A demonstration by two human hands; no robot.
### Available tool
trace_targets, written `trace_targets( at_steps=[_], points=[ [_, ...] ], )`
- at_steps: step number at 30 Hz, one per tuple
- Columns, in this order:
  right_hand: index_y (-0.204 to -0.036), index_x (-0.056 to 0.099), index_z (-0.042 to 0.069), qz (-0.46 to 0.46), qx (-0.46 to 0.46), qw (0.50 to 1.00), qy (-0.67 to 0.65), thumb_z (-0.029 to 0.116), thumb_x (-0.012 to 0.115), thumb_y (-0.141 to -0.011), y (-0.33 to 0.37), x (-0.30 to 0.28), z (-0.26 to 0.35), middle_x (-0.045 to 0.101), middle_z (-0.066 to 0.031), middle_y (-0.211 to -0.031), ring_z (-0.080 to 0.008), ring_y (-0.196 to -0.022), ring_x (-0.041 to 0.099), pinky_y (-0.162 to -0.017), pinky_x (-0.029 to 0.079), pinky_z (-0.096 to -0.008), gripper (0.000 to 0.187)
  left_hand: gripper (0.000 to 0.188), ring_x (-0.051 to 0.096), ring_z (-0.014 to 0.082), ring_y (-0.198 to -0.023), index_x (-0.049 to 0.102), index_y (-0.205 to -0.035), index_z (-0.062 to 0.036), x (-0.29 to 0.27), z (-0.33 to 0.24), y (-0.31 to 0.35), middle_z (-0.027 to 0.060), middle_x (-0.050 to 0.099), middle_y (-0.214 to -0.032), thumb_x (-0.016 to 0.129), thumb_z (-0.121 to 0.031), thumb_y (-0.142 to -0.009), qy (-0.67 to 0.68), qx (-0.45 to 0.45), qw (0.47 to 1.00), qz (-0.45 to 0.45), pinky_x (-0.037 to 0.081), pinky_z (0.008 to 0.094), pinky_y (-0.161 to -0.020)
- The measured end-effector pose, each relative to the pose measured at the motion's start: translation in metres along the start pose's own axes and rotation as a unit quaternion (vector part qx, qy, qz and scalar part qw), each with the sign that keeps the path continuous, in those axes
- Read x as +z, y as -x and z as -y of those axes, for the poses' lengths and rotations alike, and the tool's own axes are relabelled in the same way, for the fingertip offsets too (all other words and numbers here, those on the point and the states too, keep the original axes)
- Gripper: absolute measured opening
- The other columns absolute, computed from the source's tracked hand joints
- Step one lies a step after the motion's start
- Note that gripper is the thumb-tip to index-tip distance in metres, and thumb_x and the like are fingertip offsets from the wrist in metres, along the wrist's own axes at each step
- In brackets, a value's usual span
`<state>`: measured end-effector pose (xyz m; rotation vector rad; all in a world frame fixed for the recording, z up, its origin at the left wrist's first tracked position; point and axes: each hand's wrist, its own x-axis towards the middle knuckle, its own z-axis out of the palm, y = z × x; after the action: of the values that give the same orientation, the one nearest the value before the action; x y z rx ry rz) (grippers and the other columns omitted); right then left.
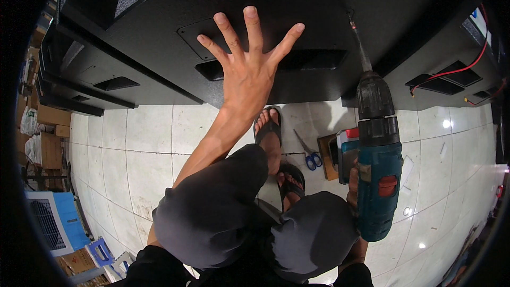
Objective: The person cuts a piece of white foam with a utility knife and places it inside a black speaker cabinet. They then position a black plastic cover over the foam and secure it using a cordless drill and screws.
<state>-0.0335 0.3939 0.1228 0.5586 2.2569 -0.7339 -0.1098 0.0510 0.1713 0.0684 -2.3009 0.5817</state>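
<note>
My left hand [248,69] lies with fingers spread against a large black cabinet [159,48], just over its recessed slot and a screwed plate [196,37]. My right hand [351,188], mostly hidden behind the tool, grips a teal and black cordless drill [380,165]. The drill points away from me, and its long bit [359,42] reaches the cabinet face right of my left hand. At its tip is a small dark spot, too unclear to name.
Similar black cabinets stand left [106,77] and right [425,69]; red wires [457,72] hang from the right one. Blue-handled scissors [312,160] and a brown box [328,157] lie on the tiled floor [151,133]. Cardboard boxes [50,149] and a blue-white unit [56,220] line the left.
</note>
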Motion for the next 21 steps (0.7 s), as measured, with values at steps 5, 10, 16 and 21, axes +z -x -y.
trace_targets(
  at_steps=[5,10,16,21],
  points=[
    [-0.131,0.041,0.014,-0.003,0.007,1.0,0.012,0.048,0.041,-0.097,0.0,0.003,0.001,0.059,-0.0098,-0.118,-0.0224,-0.096,0.065,-0.076,0.058,-0.038,0.049,0.08,-0.015,0.066,-0.129,0.02,-0.146,-0.0499,0.0,-0.001,0.0,0.0315,-0.011,-0.151,0.062,-0.013,-0.088,-0.011,0.005,1.0,0.009,0.006,0.0848,-0.092],
    [-0.133,0.04,0.014,-0.013,0.023,0.999,0.023,0.048,0.04,-0.098,0.005,0.003,0.004,0.058,-0.0097,-0.12,-0.0229,-0.098,0.065,-0.078,0.059,-0.039,0.049,0.08,-0.016,0.0656,-0.129,0.021,-0.145,-0.0502,0.003,-0.001,-0.001,0.0314,-0.011,-0.151,0.063,-0.014,-0.087,-0.004,0.003,1.0,0.003,0.006,0.085,-0.092],
    [-0.128,0.044,0.015,-0.021,0.068,0.997,0.043,0.049,0.042,-0.096,0.0,-0.002,0.004,0.061,-0.0082,-0.115,-0.0215,-0.093,0.067,-0.077,0.059,-0.0374,0.047,0.102,-0.004,0.068,-0.13,0.008,-0.148,-0.0479,0.001,-0.003,-0.001,0.0298,-0.013,-0.152,0.053,0.012,-0.078,0.031,0.0,1.0,-0.001,0.01,0.0856,-0.09],
    [-0.127,0.045,0.015,-0.028,0.085,0.994,0.058,0.051,0.046,-0.093,0.007,-0.007,0.012,0.061,-0.0076,-0.114,-0.0211,-0.093,0.067,-0.078,0.059,-0.0371,0.05,0.103,-0.005,0.0675,-0.13,0.009,-0.148,-0.0484,0.003,-0.001,0.0,0.0289,-0.014,-0.152,0.053,0.011,-0.077,0.032,-0.004,0.999,-0.003,0.01,0.0856,-0.09]
  ],
)
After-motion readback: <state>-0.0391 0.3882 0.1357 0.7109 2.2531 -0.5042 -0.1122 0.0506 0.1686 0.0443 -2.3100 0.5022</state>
